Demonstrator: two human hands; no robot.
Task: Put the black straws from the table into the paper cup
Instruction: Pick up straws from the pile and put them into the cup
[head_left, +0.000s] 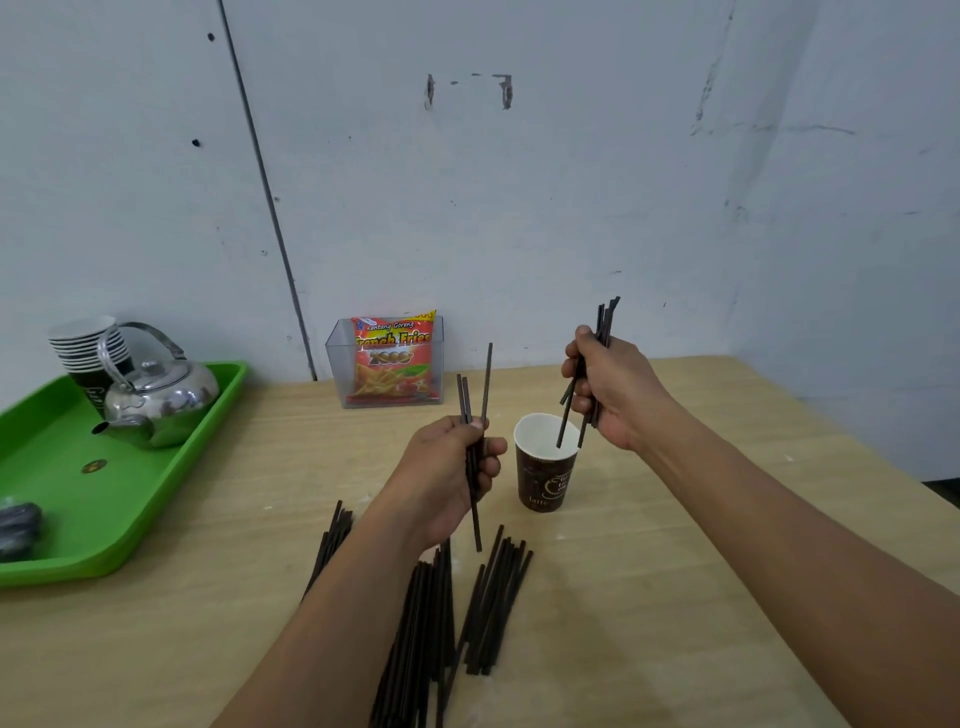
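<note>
A brown paper cup (545, 478) with a white inside stands upright mid-table. My right hand (613, 387) grips a bundle of black straws (605, 322) above and just right of the cup, their lower tips dipping inside its rim. Left of the cup, my left hand (447, 473) holds three black straws (474, 397) almost upright above the table. Several loose black straws (493, 608) lie in piles on the wooden table (675, 597) near me, partly hidden by my left forearm.
A green tray (67, 519) at the left carries a metal kettle (161, 397) and stacked paper cups (85, 340). A clear plastic box with a French Fries snack bag (392, 361) stands against the wall behind the cup. The table's right edge runs diagonally.
</note>
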